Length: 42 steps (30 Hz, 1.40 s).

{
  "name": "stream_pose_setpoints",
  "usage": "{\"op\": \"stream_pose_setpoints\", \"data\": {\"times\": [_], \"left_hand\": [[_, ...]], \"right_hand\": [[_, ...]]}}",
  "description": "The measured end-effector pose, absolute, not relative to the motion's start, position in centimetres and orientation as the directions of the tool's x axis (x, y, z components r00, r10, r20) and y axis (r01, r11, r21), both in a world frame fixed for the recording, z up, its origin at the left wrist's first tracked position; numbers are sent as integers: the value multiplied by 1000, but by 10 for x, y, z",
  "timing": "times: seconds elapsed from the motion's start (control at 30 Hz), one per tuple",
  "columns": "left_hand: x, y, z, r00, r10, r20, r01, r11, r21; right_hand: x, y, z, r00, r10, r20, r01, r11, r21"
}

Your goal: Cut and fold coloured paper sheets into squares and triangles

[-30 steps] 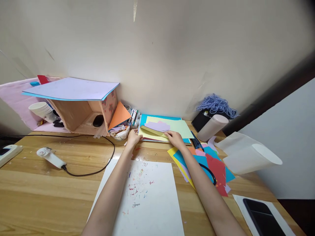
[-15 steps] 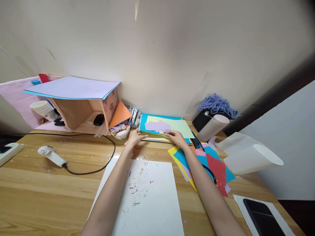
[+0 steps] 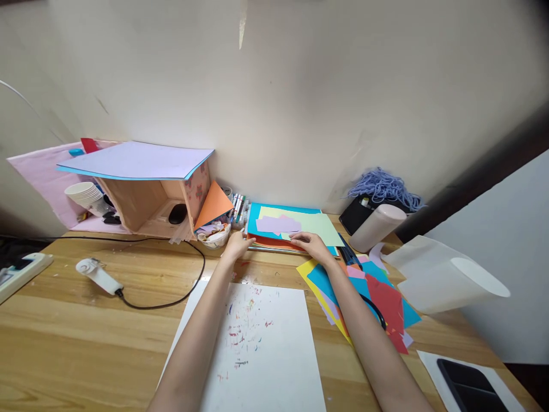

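A stack of coloured paper lies against the wall, with a blue sheet [image 3: 261, 210], a pale green sheet [image 3: 328, 229] and a cut purple piece [image 3: 272, 224] on top. At the stack's front left corner, my left hand [image 3: 237, 245] pinches the edge of the upper sheets. My right hand [image 3: 313, 246] grips the same front edge farther right, fingers over the top. Between the hands the upper sheets are raised a little, and an orange sheet [image 3: 274, 242] shows in the gap. The fingertips under the paper are partly hidden.
A white marked sheet [image 3: 274, 343] lies under my forearms. Coloured paper scraps [image 3: 386, 297] are beneath my right forearm. At left stand a cardboard box [image 3: 141, 200] and a corded white glue gun [image 3: 98, 277]. A white cylinder [image 3: 377, 226], paper roll [image 3: 454, 283] and phone [image 3: 472, 383] are at right.
The gap at the stack's front edge now shows orange paper where yellow showed before. Both hands stay at that edge. The whole view has shifted slightly.
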<state>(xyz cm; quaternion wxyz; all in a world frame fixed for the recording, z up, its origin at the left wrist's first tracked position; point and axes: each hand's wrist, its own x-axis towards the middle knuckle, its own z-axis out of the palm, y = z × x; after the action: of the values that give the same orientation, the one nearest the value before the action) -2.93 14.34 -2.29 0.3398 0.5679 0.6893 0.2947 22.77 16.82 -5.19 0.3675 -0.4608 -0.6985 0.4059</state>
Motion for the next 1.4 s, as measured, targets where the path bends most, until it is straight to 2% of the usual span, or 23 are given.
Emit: {"op": "stream_pose_setpoints", "data": {"times": [0.33, 0.6, 0.7, 0.83, 0.9, 1.03, 1.13, 1.4], "left_hand": [[-35, 145, -23, -176, 975, -135, 562, 212, 800], [-24, 142, -26, -307, 948, -87, 472, 231, 851], [-19, 142, -27, -332, 935, -123, 350, 244, 905], [-14, 144, -29, -313, 922, -228, 82, 266, 961], [-13, 144, -28, -313, 912, -265, -64, 258, 964], [-10, 144, -28, -330, 890, -315, -301, 218, 929], [-8, 145, -31, -337, 874, -351, -414, 197, 889], [-8, 150, -38, -343, 848, -404, -530, 180, 828]], "right_hand": [[228, 172, -57, -283, 948, 144, 386, 250, -888], [225, 171, -59, -250, 944, 217, 403, 305, -863], [218, 164, -55, -279, 907, 314, 431, 410, -804], [208, 155, -47, -450, 798, 400, 541, 600, -590], [205, 152, -44, -490, 765, 419, 552, 644, -530], [204, 150, -41, -456, 762, 460, 593, 646, -481], [205, 149, -40, -467, 763, 447, 621, 643, -448], [213, 154, -42, -471, 779, 414, 636, 625, -453]]}}
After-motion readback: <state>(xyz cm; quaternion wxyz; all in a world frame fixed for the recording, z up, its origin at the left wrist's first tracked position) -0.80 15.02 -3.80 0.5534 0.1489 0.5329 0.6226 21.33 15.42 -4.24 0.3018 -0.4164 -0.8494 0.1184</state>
